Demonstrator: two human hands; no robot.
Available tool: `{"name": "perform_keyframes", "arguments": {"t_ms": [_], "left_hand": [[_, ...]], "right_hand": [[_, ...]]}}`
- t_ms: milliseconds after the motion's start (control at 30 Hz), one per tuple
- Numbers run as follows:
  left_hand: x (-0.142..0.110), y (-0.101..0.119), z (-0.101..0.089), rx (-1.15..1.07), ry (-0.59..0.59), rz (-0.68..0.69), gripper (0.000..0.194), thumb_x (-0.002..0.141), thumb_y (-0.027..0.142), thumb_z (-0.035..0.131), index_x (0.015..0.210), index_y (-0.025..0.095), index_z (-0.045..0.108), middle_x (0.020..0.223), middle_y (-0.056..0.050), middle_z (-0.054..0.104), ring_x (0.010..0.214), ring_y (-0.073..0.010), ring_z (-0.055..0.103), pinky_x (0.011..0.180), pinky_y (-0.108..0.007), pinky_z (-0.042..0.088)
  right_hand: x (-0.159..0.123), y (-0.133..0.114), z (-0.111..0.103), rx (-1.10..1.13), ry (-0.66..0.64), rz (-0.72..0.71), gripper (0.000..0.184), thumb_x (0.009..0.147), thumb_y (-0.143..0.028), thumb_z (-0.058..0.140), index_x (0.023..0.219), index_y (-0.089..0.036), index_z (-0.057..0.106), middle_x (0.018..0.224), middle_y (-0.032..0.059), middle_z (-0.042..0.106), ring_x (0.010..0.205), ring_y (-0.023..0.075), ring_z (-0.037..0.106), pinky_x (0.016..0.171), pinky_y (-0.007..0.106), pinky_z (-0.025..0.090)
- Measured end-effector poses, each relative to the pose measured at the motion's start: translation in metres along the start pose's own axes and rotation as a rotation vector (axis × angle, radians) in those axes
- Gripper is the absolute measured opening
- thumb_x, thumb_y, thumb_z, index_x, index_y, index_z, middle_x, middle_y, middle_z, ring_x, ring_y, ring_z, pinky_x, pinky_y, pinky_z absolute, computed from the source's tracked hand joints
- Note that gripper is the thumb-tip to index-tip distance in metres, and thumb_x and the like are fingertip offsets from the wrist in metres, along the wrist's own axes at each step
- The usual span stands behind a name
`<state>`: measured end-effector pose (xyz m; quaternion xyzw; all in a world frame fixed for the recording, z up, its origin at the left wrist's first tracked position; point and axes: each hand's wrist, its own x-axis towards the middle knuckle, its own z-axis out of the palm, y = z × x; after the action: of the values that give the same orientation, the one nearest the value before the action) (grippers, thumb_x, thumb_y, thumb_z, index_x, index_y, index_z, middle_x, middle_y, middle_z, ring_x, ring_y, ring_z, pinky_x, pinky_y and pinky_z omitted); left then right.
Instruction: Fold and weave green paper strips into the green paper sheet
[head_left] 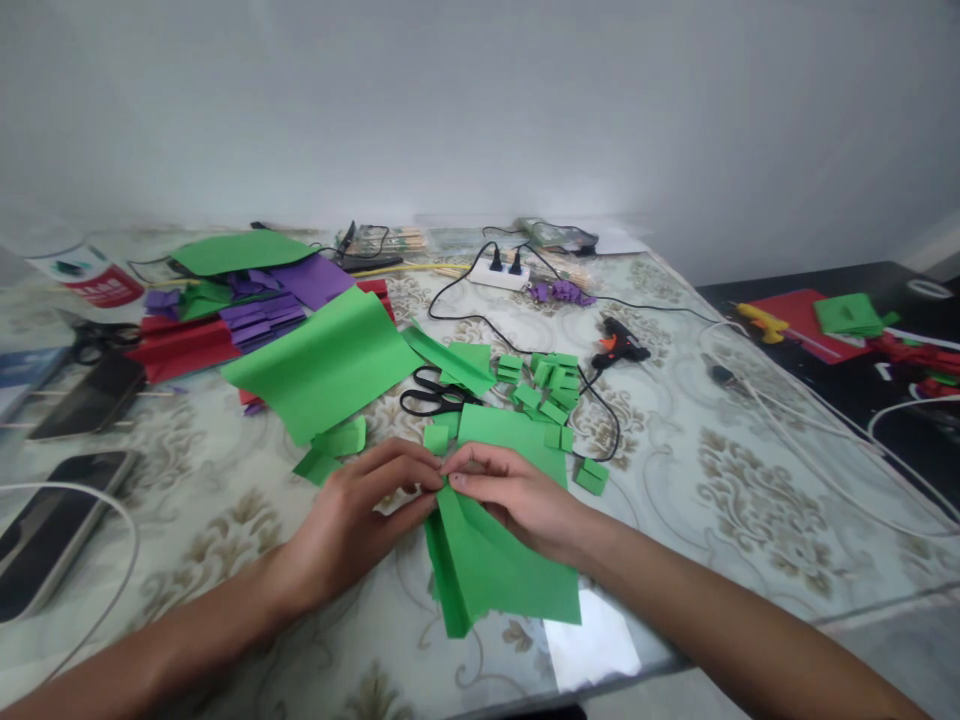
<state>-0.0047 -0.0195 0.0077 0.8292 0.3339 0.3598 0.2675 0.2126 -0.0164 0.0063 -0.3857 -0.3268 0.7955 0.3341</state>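
so both hands, left (364, 500) and right (536, 505), are pinching the far end of the creased green paper (452, 585), neither one nearer. its long axis runs from the fingertips back toward the person, over the patterned tabletop (360, 640). looks matte, bright green, sharply folded lengthwise, kinda flared at the near end

Muted, hazy light; soft blur; edges stretched.
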Motion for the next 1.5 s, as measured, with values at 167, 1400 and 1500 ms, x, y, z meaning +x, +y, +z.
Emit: {"name": "perform_keyframes", "arguments": {"t_ms": [167,1400,1500], "left_hand": [[0.0009,0.0002,-0.0003,-0.078,-0.023,-0.125,0.015,0.100,0.012,0.064,0.107,0.024,0.071,0.110,-0.004,0.073,0.096,-0.0162,0.072,0.078,-0.024,0.058],[0.0052,0.0036,-0.0012,-0.144,-0.068,-0.191,0.011,0.095,0.014,0.070,0.094,0.023,0.076,0.103,-0.005,0.076,0.097,-0.0198,0.074,0.069,-0.024,0.059],[0.0052,0.0034,-0.0013,-0.138,-0.068,-0.191,0.010,0.094,0.015,0.072,0.093,0.023,0.077,0.103,-0.005,0.076,0.096,-0.0198,0.075,0.075,-0.026,0.061]], "right_hand": [[0.0000,-0.0003,0.0015,0.020,0.033,-0.014,0.042,0.063,-0.046,0.098,0.088,-0.020,0.077,0.083,-0.0014,0.071,0.078,0.0146,0.061,0.074,0.027,0.043],[0.0014,0.0013,0.0002,-0.126,0.049,-0.048,0.037,0.066,-0.041,0.094,0.082,-0.019,0.069,0.068,-0.0051,0.059,0.061,0.0099,0.042,0.060,0.027,0.029],[0.0017,0.0021,-0.0007,-0.130,0.046,-0.049,0.035,0.067,-0.040,0.093,0.082,-0.019,0.070,0.068,-0.0054,0.058,0.061,0.0097,0.043,0.060,0.026,0.029]]}}
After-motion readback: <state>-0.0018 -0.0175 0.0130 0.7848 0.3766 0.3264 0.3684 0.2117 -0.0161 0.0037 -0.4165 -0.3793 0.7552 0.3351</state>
